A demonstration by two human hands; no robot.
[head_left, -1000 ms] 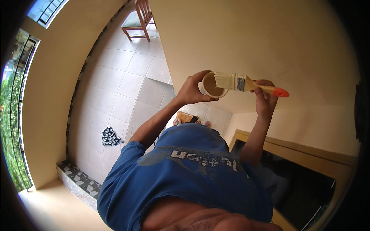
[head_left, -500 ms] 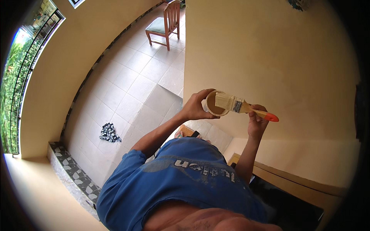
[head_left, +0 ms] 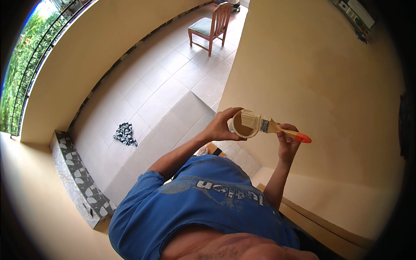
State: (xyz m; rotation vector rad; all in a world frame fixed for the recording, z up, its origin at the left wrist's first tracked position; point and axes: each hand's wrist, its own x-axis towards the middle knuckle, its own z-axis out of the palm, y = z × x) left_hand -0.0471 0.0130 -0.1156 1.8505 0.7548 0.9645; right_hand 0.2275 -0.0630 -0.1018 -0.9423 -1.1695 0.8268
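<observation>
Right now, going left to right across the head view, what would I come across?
Greenery, black-and-white cloth, left hand, cup, right hand, red tip of the paintbrush handle.

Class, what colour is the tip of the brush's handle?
The handle tip is orange-red, seen best in the head view.

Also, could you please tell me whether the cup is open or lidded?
Open: the round cup in the left hand shows its inside, with no lid; the paintbrush partly hides its mouth.
</observation>
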